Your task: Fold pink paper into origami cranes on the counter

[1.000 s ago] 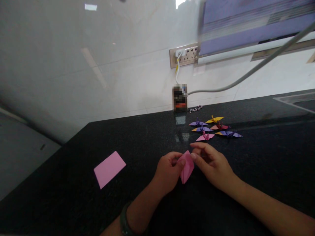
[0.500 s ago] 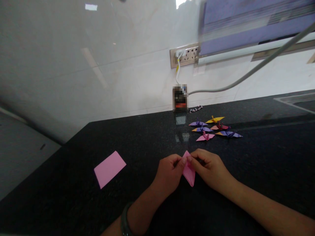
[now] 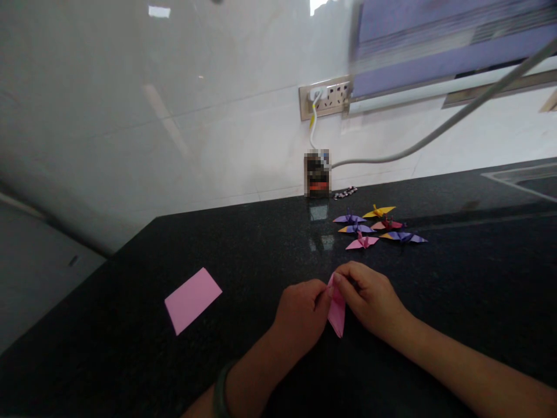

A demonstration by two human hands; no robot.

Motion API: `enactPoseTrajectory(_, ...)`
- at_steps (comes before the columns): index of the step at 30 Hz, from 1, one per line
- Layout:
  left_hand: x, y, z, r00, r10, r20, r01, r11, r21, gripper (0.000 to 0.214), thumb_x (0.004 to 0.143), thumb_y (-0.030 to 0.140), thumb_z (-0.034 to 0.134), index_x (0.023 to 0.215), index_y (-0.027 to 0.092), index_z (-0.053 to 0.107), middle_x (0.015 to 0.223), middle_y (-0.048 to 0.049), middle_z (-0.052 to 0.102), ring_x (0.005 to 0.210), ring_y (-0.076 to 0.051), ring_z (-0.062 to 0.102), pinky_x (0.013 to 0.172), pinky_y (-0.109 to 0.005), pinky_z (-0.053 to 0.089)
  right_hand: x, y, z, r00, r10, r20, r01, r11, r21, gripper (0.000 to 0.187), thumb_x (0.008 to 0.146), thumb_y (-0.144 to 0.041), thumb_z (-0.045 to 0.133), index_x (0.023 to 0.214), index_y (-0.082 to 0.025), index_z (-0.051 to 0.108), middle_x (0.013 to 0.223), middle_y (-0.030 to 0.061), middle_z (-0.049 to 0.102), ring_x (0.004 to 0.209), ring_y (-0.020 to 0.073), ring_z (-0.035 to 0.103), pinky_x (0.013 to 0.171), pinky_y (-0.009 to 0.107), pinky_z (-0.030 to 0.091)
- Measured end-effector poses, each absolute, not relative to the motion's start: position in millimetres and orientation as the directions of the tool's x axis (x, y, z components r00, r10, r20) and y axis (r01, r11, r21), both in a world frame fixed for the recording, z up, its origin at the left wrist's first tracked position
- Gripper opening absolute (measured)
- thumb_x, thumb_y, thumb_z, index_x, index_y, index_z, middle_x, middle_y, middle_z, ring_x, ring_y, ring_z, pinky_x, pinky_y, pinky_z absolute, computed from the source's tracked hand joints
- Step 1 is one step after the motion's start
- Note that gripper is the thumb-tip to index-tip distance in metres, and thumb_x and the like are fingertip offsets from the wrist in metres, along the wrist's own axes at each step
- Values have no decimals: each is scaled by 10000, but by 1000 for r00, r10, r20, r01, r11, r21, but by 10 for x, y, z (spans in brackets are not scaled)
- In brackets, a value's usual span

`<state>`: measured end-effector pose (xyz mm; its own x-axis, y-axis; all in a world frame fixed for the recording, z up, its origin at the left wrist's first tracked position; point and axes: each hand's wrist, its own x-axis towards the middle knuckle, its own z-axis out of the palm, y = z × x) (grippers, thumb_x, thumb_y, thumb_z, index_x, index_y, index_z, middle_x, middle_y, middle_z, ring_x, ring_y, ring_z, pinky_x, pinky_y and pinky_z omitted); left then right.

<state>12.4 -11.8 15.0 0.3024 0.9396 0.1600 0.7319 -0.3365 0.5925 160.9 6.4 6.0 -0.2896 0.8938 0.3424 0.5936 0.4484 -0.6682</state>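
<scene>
Folded pink paper (image 3: 337, 318) is held between the two hands over the dark countertop (image 3: 248, 249), with its upper end pinched and its narrow lower point left free below the fingers. By the left hand (image 3: 301, 310), nearly closed, the paper's upper left edge is gripped between thumb and curled forefinger, the paper being placed just to the right of that hand. By the right hand (image 3: 372, 297), drawn into a loose pinch, the paper is held near its top, to the left of the palm. Whether the lower point is touched to the countertop cannot be told. Beyond the hands, six paper cranes (image 3: 387, 224) are grouped; well apart to the left, a pink rectangle of paper (image 3: 194, 301) is laid flat
</scene>
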Motion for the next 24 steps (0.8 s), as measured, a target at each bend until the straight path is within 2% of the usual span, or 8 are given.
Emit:
enactPoseTrajectory(4,120,-120,145,251,954,167,710,-298,637,342,840,338,326,620,161,520,557,21,491,522,-89,440,494,-215,294,1590,73,59,-278,905,323,554,426,-715,135,795,-173,416,746,-179,541,678,2,548,632,124,508,584,245,385)
enactPoseTrajectory(9,109,-112,154,208,960,186,683,-278,676,347,839,347,321,666,163,558,585,10,516,546,-101,455,512,-222,313,1577,70,19,-308,923,229,511,364,-779,168,803,-220,406,691,-178,525,603,-13,516,542,110,473,489,228,359)
enactPoseTrajectory(14,85,-111,162,155,966,208,630,-259,732,325,829,340,341,701,161,579,603,2,535,564,-109,473,520,-221,330,1570,50,-6,-339,928,155,411,294,-863,127,781,-217,428,706,-173,520,638,-9,535,568,107,485,495,219,374)
enactPoseTrajectory(19,68,-74,126,54,986,160,495,-165,853,300,801,362,390,722,151,588,610,-8,553,560,-118,489,505,-217,355,1558,63,51,-307,952,-17,167,36,-985,199,798,-313,406,812,-162,535,612,-9,521,532,106,494,456,215,395)
enactPoseTrajectory(22,76,-42,109,28,996,80,319,-85,944,266,775,360,438,742,135,577,610,-9,564,535,-113,499,488,-211,372,1554,85,69,-301,947,-114,-20,-126,-992,248,803,-350,389,801,-153,540,606,-5,521,514,101,498,436,208,397)
enactPoseTrajectory(24,84,-27,102,18,999,32,225,-36,974,239,756,348,470,758,128,565,611,-11,573,525,-111,509,480,-210,381,1554,96,60,-304,941,-149,-86,-183,-979,254,793,-373,409,752,-155,532,616,-6,524,499,91,491,422,197,388)
